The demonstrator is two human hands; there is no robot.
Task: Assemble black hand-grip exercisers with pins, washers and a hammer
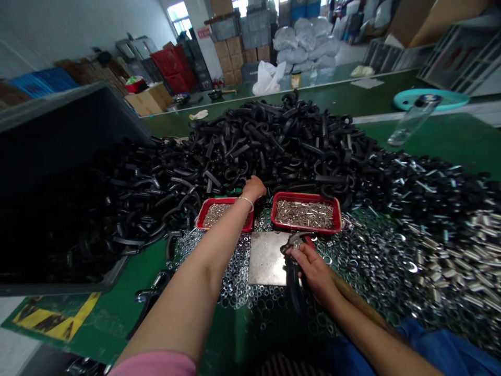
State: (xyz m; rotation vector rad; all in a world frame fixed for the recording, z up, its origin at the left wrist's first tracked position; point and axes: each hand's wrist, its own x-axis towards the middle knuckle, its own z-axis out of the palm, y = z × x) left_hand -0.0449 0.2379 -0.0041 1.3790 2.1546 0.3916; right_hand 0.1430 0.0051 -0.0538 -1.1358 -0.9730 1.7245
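Two bare hands over the table (230, 334). We see the right hand (313, 263) near the middle of the near edge, its grip clamped on a black part (293, 284); this part stands with its curved end up, over the right side of a metal plate (266, 261), and its shank points toward the near edge. The left hand (254, 188) reaches farther in, to the near side of a pile of black parts (282, 130), between the left red tray (200, 216) and the right red tray (307, 228); its fingertips are hidden, so we cannot tell whether its grip is apart or together. We judge the black part to be stiff, fairly light and not fragile; its smooth surface may slip or roll. We would take hold of its straight shank and keep clear of the curved end. The loose metal rings (235, 266) look hard and slick, best pinched singly by the rim.
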